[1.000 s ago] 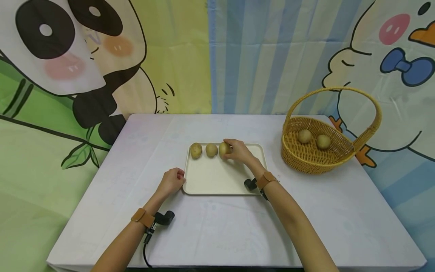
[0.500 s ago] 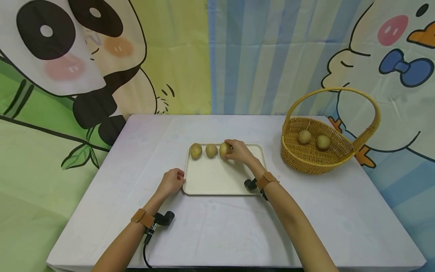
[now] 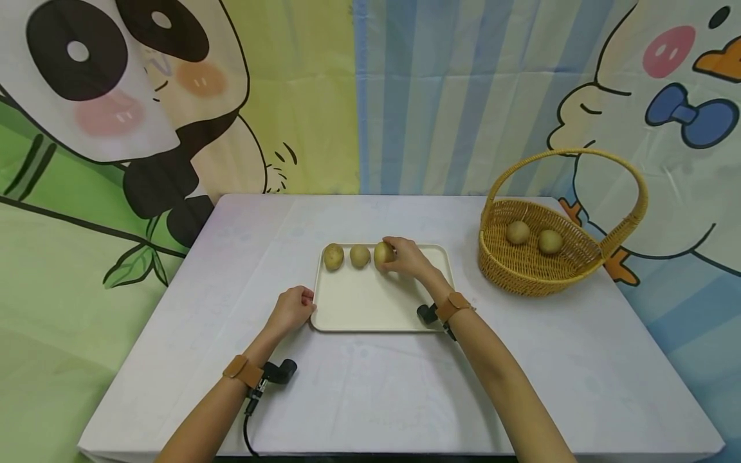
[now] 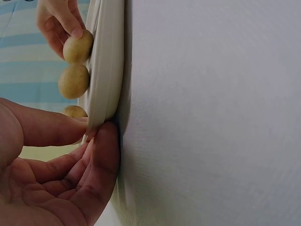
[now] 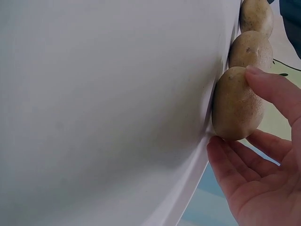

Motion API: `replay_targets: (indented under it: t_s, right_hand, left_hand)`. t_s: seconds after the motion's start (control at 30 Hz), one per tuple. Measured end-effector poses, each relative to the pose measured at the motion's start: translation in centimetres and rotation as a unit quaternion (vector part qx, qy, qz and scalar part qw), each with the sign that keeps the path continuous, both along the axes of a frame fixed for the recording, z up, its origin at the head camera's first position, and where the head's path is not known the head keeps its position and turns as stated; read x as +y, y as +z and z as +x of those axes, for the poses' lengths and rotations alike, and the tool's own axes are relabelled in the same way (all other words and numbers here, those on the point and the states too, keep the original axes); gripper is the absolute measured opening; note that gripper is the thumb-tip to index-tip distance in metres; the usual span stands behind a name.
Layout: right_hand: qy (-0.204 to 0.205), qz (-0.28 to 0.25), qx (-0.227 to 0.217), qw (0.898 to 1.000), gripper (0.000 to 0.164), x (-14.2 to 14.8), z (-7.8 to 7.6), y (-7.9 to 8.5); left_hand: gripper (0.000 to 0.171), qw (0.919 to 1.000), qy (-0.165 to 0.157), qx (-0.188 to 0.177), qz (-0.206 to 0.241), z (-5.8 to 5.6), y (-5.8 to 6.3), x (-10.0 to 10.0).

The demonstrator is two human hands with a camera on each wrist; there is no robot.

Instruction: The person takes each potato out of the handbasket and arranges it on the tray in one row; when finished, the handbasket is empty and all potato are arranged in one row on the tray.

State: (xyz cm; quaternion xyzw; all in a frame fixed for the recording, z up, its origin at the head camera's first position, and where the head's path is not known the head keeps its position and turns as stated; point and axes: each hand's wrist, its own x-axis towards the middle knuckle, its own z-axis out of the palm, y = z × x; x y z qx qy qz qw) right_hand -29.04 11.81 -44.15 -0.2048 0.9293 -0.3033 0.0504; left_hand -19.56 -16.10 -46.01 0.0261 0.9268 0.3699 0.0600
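My right hand [image 3: 408,258] grips a potato [image 3: 382,256] at the far side of the cream rectangular tray [image 3: 370,302]. In the right wrist view, the thumb lies on that potato [image 5: 237,104] and the fingers reach round its near end. Two more potatoes, a middle one [image 3: 359,256] and a left one [image 3: 333,256], stand in a row with it along the tray's far edge. My left hand [image 3: 292,310] pinches the tray's left edge near the front corner. The left wrist view shows the left thumb [image 4: 51,130] on the rim and fingers under it.
A wicker basket [image 3: 521,283] with a tall handle stands at the back right. Inside lie two potatoes, one left [image 3: 518,232] and one right [image 3: 550,242]. A white cloth covers the table [image 3: 359,399]. A cartoon-printed curtain [image 3: 428,96] hangs behind.
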Motion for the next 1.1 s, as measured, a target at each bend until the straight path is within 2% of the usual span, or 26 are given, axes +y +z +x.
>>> replay_targets:
  t_s: [1.1]
  right_hand:
    - [0.000, 0.007, -0.003, 1.000, 0.074, 0.04, -0.18, 0.25]
  left_hand:
    - [0.019, 1.0000, 0.003, -0.003, 0.000, 0.09, 0.22, 0.12]
